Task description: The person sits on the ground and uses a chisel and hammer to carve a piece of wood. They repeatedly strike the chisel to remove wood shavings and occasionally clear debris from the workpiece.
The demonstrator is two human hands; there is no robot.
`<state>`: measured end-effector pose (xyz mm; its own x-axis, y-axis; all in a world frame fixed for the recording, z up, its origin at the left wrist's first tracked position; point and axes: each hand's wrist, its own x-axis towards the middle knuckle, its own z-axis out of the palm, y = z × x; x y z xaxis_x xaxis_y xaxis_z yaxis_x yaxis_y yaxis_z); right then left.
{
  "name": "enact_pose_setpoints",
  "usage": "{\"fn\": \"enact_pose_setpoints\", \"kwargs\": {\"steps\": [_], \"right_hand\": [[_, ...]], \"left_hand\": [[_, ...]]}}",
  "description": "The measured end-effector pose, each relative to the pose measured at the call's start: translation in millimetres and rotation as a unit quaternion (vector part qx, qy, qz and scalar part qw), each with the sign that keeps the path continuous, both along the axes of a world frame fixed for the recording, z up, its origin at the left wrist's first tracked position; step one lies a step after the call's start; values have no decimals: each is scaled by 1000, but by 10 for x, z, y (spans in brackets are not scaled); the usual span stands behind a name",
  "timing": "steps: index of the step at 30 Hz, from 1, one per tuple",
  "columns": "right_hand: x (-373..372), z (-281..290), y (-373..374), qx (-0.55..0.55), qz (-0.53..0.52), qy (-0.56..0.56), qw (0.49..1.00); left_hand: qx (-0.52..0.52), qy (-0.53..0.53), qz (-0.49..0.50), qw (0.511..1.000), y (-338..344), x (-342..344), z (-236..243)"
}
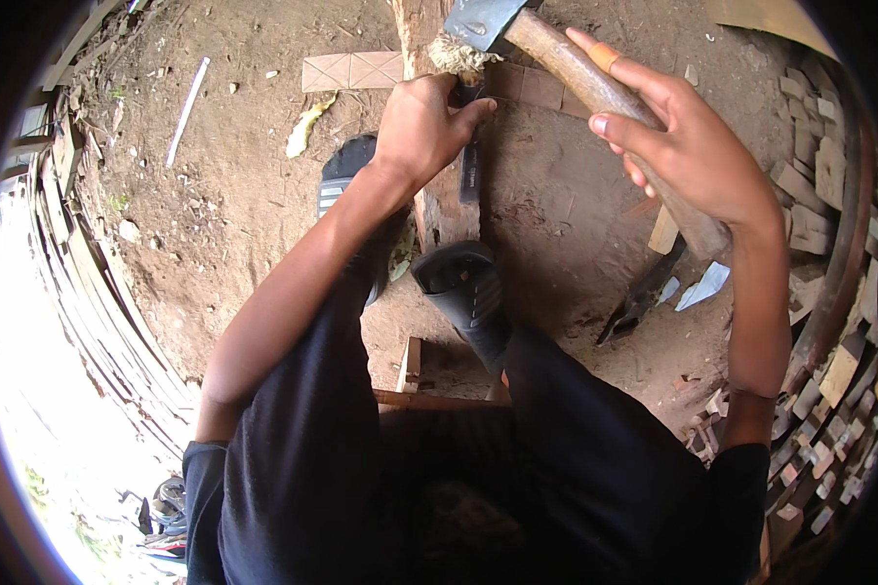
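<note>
My left hand (421, 127) is closed around a chisel, its dark flat blade (470, 175) lying along a rough wooden plank (445, 222). A pale, frayed, fibrous top (458, 55) sticks out beyond my fingers. In my right hand (688, 141) is a hammer with a thick wooden handle (580, 66), the index finger stretched along it with an orange-brown wrap. The grey metal head (485, 21) is right at the frayed top; whether they touch I cannot tell. My right sandalled foot (458, 292) rests at the plank's near end.
My other sandal (346, 175) is left of the plank. A strip of brown tiles (353, 71) crosses the dirt floor beneath it. Stacked wood offcuts (815, 166) line the right side, and long boards (93, 292) the left. Dark scrap (644, 292) lies right of my feet.
</note>
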<state>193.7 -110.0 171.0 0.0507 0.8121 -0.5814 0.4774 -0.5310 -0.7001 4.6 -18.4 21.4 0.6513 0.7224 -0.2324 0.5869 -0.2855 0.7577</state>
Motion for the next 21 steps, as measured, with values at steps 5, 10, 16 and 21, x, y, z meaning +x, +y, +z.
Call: {"fn": "enact_pose_setpoints", "kwargs": {"steps": [5, 10, 16, 21], "right_hand": [[-38, 198, 152, -24, -92, 5, 996], [-84, 51, 87, 95, -143, 4, 985], [-83, 96, 51, -40, -52, 5, 998], [-42, 180, 155, 21, -119, -4, 993]], "left_hand": [[12, -14, 1, 1000, -25, 9, 23], [9, -28, 1, 1000, -29, 36, 15], [21, 24, -7, 999, -24, -69, -10], [10, 7, 6, 1000, -31, 12, 8]]}}
